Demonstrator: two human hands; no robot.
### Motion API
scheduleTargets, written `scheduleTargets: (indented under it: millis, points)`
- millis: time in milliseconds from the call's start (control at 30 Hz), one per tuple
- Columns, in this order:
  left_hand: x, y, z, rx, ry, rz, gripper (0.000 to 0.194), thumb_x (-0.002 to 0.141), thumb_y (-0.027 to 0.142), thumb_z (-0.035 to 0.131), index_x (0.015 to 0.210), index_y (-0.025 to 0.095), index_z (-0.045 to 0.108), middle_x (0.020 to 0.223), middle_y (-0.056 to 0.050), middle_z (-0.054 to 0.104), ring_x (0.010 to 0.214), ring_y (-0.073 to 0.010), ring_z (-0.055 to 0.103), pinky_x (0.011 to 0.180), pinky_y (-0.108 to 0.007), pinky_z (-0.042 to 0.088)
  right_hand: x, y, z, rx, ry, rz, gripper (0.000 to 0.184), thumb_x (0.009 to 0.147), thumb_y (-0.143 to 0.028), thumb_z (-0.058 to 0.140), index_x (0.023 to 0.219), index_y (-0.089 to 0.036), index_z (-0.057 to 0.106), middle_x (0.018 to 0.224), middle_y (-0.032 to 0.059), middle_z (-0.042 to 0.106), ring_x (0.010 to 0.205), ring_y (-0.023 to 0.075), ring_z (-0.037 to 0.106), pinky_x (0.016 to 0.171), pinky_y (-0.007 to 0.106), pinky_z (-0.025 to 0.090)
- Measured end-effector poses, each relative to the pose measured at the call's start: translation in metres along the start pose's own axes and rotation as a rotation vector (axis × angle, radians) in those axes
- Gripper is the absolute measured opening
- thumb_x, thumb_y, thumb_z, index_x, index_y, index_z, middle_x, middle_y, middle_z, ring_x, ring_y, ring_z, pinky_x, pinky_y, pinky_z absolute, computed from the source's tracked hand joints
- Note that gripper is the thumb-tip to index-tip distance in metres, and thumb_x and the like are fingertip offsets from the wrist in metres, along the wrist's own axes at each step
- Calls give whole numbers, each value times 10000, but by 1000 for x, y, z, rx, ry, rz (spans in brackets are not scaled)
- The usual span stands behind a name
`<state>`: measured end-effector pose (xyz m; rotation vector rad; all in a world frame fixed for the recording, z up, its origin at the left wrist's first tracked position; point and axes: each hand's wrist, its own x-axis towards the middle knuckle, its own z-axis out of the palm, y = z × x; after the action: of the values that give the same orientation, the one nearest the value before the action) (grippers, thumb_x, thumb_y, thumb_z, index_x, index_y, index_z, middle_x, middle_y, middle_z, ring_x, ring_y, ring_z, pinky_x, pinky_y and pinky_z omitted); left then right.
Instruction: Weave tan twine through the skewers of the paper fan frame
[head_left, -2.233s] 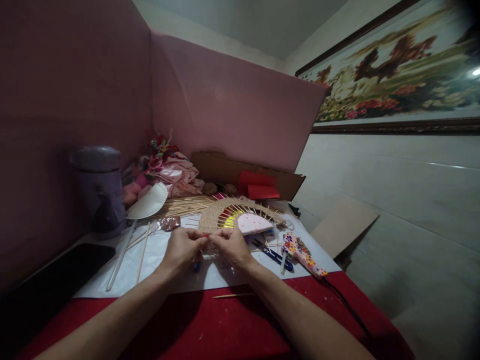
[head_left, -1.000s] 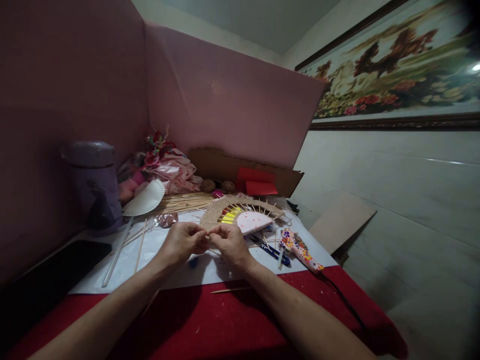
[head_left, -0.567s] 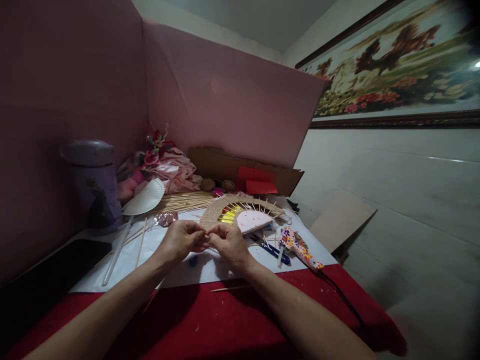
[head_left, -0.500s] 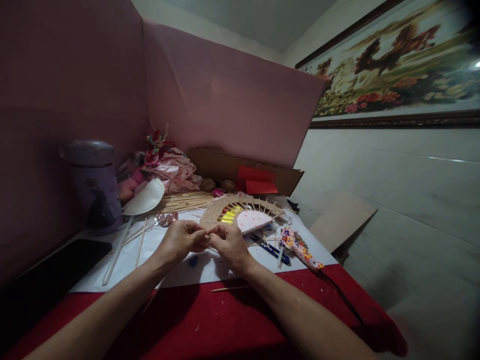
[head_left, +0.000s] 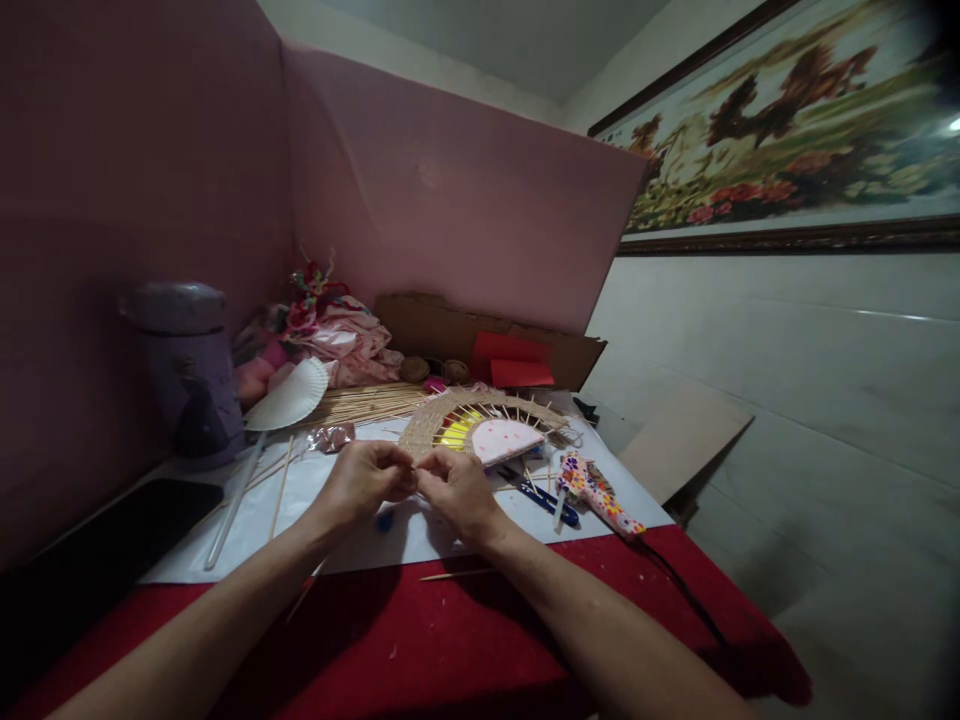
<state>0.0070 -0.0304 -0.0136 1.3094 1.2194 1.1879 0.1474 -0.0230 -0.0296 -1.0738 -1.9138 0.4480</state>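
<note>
My left hand [head_left: 369, 478] and my right hand [head_left: 456, 487] meet over the white sheet [head_left: 345, 545], fingertips pinched together. Whatever sits between the fingers is too small and hidden to make out. Just beyond them lies a half-round fan [head_left: 427, 424] of thin sticks, with a woven twine band along its outer arc and a white, pink-dotted half-circle [head_left: 508, 440] at its centre. Right of my right hand are a blue cutter [head_left: 551, 506] and a flower-patterned glue gun [head_left: 600, 495] with its cord trailing off. A thin pointed stick [head_left: 457, 575] rests on the red cloth below.
At the left stand a lilac tumbler [head_left: 191, 370] and a white shell-shaped fan [head_left: 291, 397]; a dark flat object [head_left: 127, 530] lies nearer. Bamboo sticks [head_left: 360, 403], twine balls [head_left: 414, 369], pink fabric [head_left: 345, 345] and red paper [head_left: 521, 372] fill the back before a cardboard strip [head_left: 577, 362].
Both hands stay pinched together in almost the same place, with only slight finger movement. The view has shifted very slightly; the things on the table have not moved.
</note>
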Motion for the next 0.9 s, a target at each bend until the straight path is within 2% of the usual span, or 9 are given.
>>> scheduleTargets:
  millis: [100, 167, 267, 367, 533, 633, 767, 900]
  points:
    - [-3, 4, 0, 74, 47, -4, 84, 621, 172, 612, 686, 132, 576, 522, -2, 637, 464, -155, 618, 441, -250, 485, -1, -2, -2, -2, 43, -36, 100, 705, -133, 531, 656, -160, 615, 502, -39, 518, 472, 84, 432, 479, 193, 315]
    - [-6, 7, 0, 182, 57, -2, 132, 665, 256, 594, 631, 138, 544, 472, 5, 602, 360, -135, 555, 340, -222, 405, -2, -4, -3, -2, 64, -65, 109, 698, -116, 523, 661, -157, 617, 496, -45, 500, 471, 81, 422, 485, 193, 312]
    - [-10, 10, 0, 230, -73, -77, 305, 703, 414, 551, 575, 139, 526, 398, 0, 557, 280, -115, 476, 294, -210, 330, -3, -7, -5, 0, 65, -80, 103, 713, -146, 530, 658, -156, 617, 497, -42, 500, 471, 81, 420, 487, 196, 307]
    - [-11, 10, -1, 138, -209, -136, 371, 643, 493, 593, 576, 135, 523, 433, -24, 591, 296, -110, 486, 308, -205, 326, -3, -7, -5, 15, 42, -69, 111, 728, -188, 545, 659, -153, 626, 514, -30, 529, 479, 84, 439, 491, 198, 314]
    - [-10, 8, -3, 64, -249, -154, 343, 626, 450, 615, 580, 117, 546, 524, -43, 632, 341, -99, 513, 340, -205, 360, -4, -3, -2, 68, -24, -39, 122, 724, -155, 529, 679, -152, 642, 545, -13, 575, 491, 89, 469, 491, 194, 335]
    - [-10, 8, -2, 77, -254, -155, 306, 659, 404, 585, 555, 119, 545, 495, -39, 614, 348, -106, 520, 353, -212, 378, -4, 1, -1, 79, -48, -39, 125, 732, -164, 525, 702, -157, 647, 552, -13, 582, 500, 93, 478, 493, 194, 343]
    - [-10, 8, 3, 133, -200, -103, 253, 679, 323, 549, 501, 149, 505, 384, -7, 542, 301, -114, 484, 327, -218, 364, -3, 5, -1, 112, -75, -40, 114, 739, -184, 526, 717, -158, 635, 597, -7, 603, 540, 100, 505, 515, 195, 361]
    - [-9, 8, 3, 139, -166, -82, 258, 711, 295, 514, 492, 164, 475, 334, 23, 487, 270, -100, 445, 308, -202, 331, -1, 8, -1, 151, -53, 10, 120, 749, -231, 543, 746, -152, 633, 599, -8, 593, 533, 98, 489, 504, 198, 355]
